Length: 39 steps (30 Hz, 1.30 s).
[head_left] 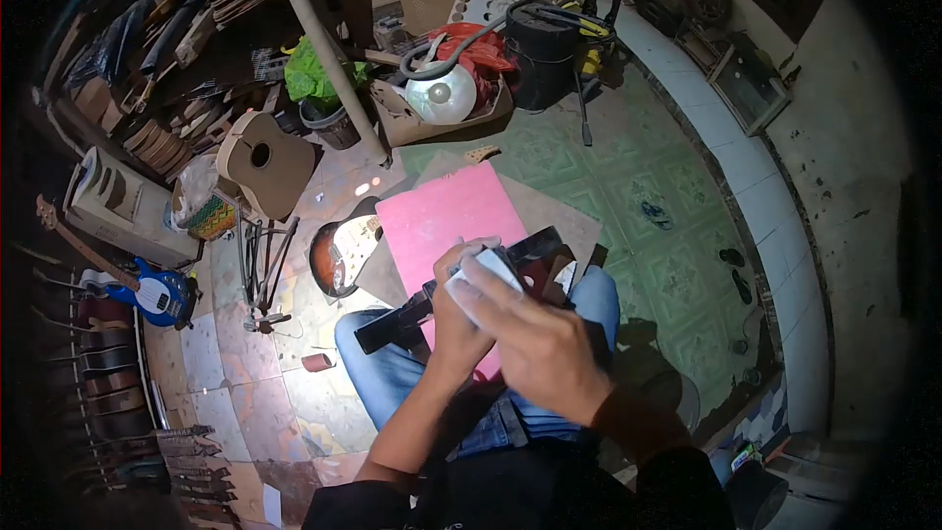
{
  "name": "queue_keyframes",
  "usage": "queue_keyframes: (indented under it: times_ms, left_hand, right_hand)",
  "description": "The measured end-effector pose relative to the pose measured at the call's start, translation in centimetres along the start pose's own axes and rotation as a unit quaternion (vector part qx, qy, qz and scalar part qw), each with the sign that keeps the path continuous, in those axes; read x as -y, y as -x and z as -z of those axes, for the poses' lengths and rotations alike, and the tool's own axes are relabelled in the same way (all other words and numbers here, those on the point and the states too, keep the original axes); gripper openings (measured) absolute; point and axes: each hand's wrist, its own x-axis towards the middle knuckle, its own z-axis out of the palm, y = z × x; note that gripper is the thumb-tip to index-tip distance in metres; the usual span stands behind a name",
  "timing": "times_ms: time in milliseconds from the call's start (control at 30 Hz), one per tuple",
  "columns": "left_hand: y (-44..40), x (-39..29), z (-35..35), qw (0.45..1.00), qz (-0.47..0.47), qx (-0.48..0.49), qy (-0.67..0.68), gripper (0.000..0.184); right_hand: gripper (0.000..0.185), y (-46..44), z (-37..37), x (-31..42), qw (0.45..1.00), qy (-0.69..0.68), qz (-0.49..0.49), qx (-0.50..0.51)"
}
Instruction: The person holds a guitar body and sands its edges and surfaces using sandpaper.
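Both hands meet above my lap, in front of a pink board point(442, 211). My left hand point(459, 319) is closed around a dark piece whose shape is mostly hidden. My right hand point(545, 344), smeared by motion, is closed on a light grey sheet point(498, 267) that looks like sandpaper and lies against the dark piece. A long black bar-like piece point(392, 324) runs crosswise over my thighs, passing behind the hands. Under the pink board's left edge lies a sunburst guitar body point(334, 255) with a pale pickguard.
An unfinished acoustic guitar body point(265, 162) leans at the left, beside a metal stand point(263, 275). Farther left is a blue bass guitar point(157, 292). A black bucket point(540, 59) and a carton point(392, 118) stand ahead. Sandals point(736, 275) lie on the right-hand tiles.
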Motion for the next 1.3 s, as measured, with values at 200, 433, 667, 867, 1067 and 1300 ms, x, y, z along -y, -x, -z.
queue_keyframes:
  times_ms: [200, 433, 667, 867, 1067, 1300]
  left_hand:
    - [-0.2, -0.4, 1.0, 0.995, -0.045, 0.013, -0.084, 0.069]
    - [-0.2, -0.5, 1.5, 0.997, -0.049, 0.049, -0.041, 0.077]
    - [0.0, -0.6, 1.4, 0.999, -0.031, 0.025, -0.029, 0.069]
    - [0.1, -0.8, 1.7, 0.998, -0.052, 0.02, -0.018, 0.068]
    - [0.2, -0.8, 2.0, 0.997, -0.042, 0.014, -0.069, 0.067]
    - [0.3, -0.6, 1.6, 0.997, -0.011, -0.038, -0.065, 0.064]
  right_hand:
    - [0.056, -0.2, -0.4, 0.6, 0.999, -0.002, -0.042, -0.021]
    - [0.058, -0.2, -0.3, -0.6, 0.998, -0.01, -0.05, -0.027]
    - [0.057, -0.2, -0.5, -1.2, 0.996, -0.056, -0.054, -0.038]
    - [0.06, 0.6, -0.9, -0.8, 0.997, -0.038, -0.062, -0.008]
    - [0.06, 0.8, -1.0, 0.9, 0.997, -0.074, -0.007, 0.008]
    - [0.057, -0.2, -0.2, -0.2, 0.991, -0.11, -0.074, 0.004]
